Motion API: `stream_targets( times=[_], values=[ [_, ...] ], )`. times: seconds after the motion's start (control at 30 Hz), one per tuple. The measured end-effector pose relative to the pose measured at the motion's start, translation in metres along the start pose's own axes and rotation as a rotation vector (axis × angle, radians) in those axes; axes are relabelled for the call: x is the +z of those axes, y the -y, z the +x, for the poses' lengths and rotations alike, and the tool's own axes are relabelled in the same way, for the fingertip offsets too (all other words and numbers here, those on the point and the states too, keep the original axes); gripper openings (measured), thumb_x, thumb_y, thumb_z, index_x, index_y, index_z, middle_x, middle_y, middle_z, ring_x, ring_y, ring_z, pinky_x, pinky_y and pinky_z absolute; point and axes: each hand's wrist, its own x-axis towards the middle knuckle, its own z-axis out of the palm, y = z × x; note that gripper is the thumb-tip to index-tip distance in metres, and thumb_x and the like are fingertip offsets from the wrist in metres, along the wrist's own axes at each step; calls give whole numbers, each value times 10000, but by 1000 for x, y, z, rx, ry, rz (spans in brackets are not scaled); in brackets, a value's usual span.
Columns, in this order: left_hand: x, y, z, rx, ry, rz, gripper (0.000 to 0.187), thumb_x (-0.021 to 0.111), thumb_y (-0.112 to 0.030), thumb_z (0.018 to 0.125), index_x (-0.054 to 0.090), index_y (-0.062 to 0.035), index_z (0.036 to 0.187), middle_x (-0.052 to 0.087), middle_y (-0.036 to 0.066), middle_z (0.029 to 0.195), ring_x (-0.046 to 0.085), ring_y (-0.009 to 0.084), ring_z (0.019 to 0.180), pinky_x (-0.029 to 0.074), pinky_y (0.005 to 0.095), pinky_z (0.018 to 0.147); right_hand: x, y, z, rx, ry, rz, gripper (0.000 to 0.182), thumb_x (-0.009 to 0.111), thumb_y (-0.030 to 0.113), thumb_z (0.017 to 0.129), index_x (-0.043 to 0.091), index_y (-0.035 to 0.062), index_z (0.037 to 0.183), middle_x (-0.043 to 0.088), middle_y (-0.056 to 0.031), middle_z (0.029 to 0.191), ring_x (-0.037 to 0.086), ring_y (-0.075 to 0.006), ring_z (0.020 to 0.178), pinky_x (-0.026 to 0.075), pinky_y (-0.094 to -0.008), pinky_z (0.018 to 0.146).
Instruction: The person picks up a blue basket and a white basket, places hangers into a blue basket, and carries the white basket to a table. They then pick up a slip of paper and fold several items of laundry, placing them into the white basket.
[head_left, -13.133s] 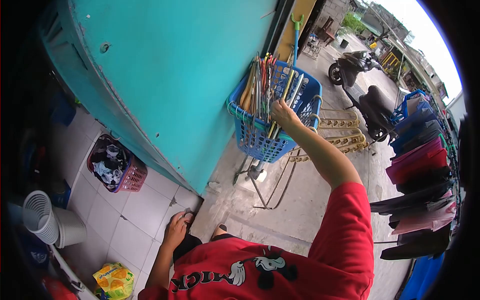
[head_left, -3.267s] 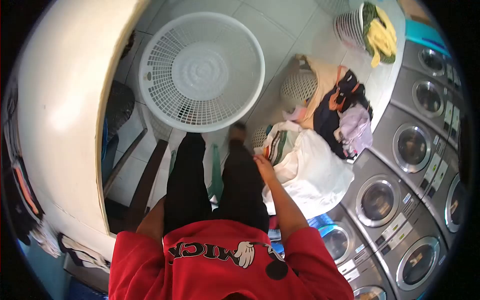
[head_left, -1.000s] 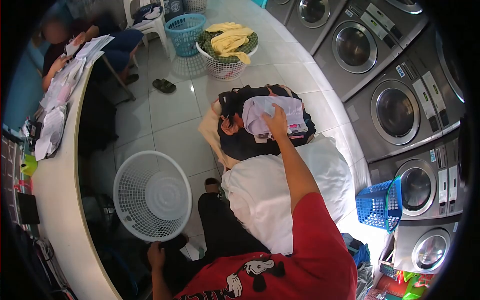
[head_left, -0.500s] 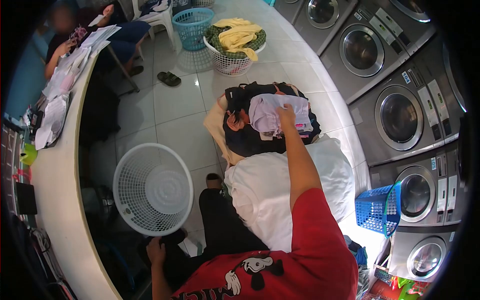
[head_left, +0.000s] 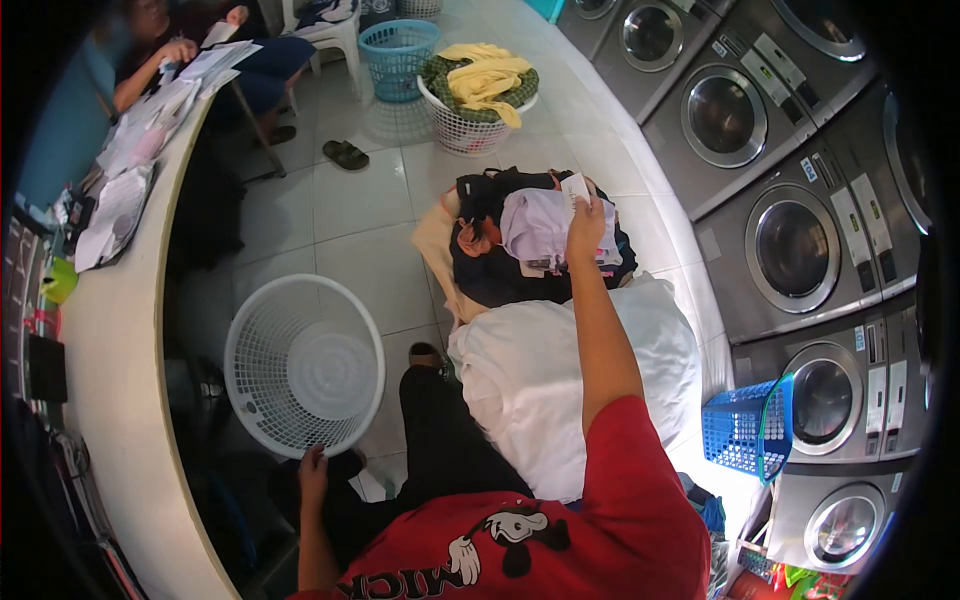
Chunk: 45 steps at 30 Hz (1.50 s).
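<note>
My right hand (head_left: pixel 587 228) is closed on a small white slip of paper (head_left: pixel 575 187), held over the clothes pile. Just under it lies a folded pale lavender garment (head_left: pixel 535 228), on top of black clothes (head_left: pixel 490 275) with some orange fabric and a beige cloth (head_left: pixel 436 245) at the side. A large white cloth bundle (head_left: pixel 530 375) sits between this pile and my body, beneath my right forearm. My left hand (head_left: pixel 314 472) is at the near rim of a white plastic laundry basket (head_left: pixel 378 345), fingers closed against the edge. Nothing shows inside that basket.
A long counter (head_left: pixel 120 380) with papers runs along the left; a person sits behind its far end. Beyond the pile stand a full white basket (head_left: pixel 470 135) and a light-blue basket (head_left: pixel 400 65). Washing machines (head_left: pixel 795 245) line the right, near a blue basket (head_left: pixel 740 430).
My right hand has lifted off the lavender garment and now holds the paper slip. My left hand has moved forward to the white basket's rim. The seated person's hands have shifted.
</note>
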Motion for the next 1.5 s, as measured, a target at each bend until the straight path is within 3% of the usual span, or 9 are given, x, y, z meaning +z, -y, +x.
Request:
stream_targets(
  times=[0.1,0.17,0.27,0.47,0.6,0.93,1.1,1.4,1.5],
  values=[
    [23,-66,4,-125,-4,-418,312,510,-169,811,490,-49,1098,520,44,1091,485,156,995,372,279,804,7,36,-23,102,90,231,229,479,188,798,518,-6,912,576,-110,852,551,-213,763,410,-315,669],
    [27,-132,-2,-30,113,-507,289,484,-166,830,488,-49,1094,523,47,1099,478,151,1026,376,291,821,12,67,-58,463,348,693,261,492,202,806,486,58,1023,569,-78,933,552,-173,785,428,-276,645],
    [33,-194,3,29,205,-806,320,467,-205,840,461,-69,1129,497,56,1148,467,167,1056,354,319,854,25,98,-124,664,720,924,293,490,215,818,454,85,1078,563,-76,1017,557,-192,880,448,-296,678],
    [8,-239,0,200,210,-990,444,483,-337,824,423,-49,1157,482,90,1142,446,198,1066,341,350,858,36,159,-276,989,1023,904,207,487,199,810,476,114,999,562,-53,1011,541,-167,887,396,-292,720],
    [-19,-221,-23,136,-25,-913,382,546,-322,785,478,-51,1046,525,52,998,485,144,918,359,289,777,38,177,-346,966,1106,780,157,492,198,802,490,125,940,544,6,864,495,-107,829,370,-278,707],
    [-62,-109,-26,-31,-463,-910,206,582,-235,769,536,-53,853,562,1,823,497,99,807,371,250,730,81,157,-445,942,1303,528,129,500,187,808,491,99,902,547,-3,849,504,-96,762,382,-238,630],
    [-66,-34,-3,-89,-650,-442,214,620,-211,714,567,-11,770,578,62,700,540,144,644,424,273,608,120,114,-489,807,1388,193,126,534,155,792,510,60,870,550,-11,793,495,-89,700,380,-219,592],
    [-93,47,49,-437,-504,-439,168,619,-162,714,588,-11,779,594,64,755,550,132,704,433,254,652,201,24,-564,905,1533,165,103,561,97,759,509,65,842,534,-2,694,496,-85,666,383,-252,585],
    [-86,91,64,-329,-555,-497,176,623,-166,704,586,-17,790,592,67,760,556,141,722,434,267,676,219,2,-585,861,1536,78,112,559,59,751,505,40,847,528,-23,702,505,-93,669,397,-235,581]
  ],
)
